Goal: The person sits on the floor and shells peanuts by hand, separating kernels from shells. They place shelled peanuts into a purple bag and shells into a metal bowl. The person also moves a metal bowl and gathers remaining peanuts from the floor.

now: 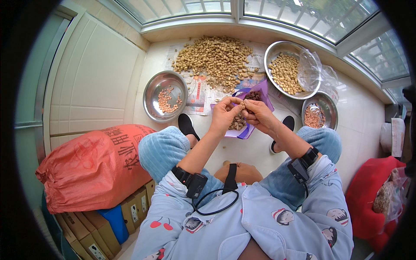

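Note:
My left hand (225,113) and my right hand (260,114) meet above a purple bag (266,90). Between the fingertips of both is a small tan piece, apparently a peanut (242,104), partly hidden by the fingers. Below, peanut shells (238,123) lie in the near part of the open bag, with darker reddish-brown pieces (253,95) farther back. To the left, a steel basin (152,87) holds some shelled pink peanut kernels (167,100). On the right, a smaller steel basin (332,112) contains more kernels (314,116).
Unshelled peanuts (214,58) are heaped on newspaper (196,97) beneath the window. A large steel basin (282,48) holds peanuts and a clear plastic bag (308,66). A red woven sack (91,165) rests on cardboard boxes (84,235) at left. Black shoes (187,126) flank the purple bag.

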Tool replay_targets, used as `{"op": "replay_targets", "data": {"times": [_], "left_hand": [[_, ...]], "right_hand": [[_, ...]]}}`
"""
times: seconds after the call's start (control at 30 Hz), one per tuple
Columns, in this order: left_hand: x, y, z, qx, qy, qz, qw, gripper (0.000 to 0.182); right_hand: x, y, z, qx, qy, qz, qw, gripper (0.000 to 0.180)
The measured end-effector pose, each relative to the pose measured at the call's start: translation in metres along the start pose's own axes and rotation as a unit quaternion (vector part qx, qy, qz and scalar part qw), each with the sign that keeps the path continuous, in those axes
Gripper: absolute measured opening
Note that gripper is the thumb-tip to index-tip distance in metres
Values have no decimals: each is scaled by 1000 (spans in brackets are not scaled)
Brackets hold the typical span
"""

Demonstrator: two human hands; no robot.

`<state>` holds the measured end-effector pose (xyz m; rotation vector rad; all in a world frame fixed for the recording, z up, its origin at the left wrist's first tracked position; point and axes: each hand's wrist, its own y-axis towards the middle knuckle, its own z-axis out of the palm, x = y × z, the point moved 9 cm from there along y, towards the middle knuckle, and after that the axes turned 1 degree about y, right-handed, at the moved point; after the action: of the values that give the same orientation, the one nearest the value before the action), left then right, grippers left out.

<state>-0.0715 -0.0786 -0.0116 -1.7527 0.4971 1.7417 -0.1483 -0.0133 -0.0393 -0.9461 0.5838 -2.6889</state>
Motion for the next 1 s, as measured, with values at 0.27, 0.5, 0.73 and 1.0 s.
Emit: {"op": "replay_targets", "data": {"times": [0.27, 0.5, 0.73, 1.0], "left_hand": [[-73, -23, 30, -16, 383, 320, 866, 14], [-48, -7, 4, -11, 188, 170, 967, 11], [1, 6, -25, -48, 0, 15, 999, 12], [51, 6, -22, 14, 206, -62, 976, 13]], "right_hand": [[-13, 4, -5, 23, 50, 24, 998, 37], [-13, 6, -4, 64, 90, 32, 993, 46], [-3, 2, -13, 15, 209, 33, 977, 62], [8, -8, -6, 62, 268, 19, 961, 66]]}}
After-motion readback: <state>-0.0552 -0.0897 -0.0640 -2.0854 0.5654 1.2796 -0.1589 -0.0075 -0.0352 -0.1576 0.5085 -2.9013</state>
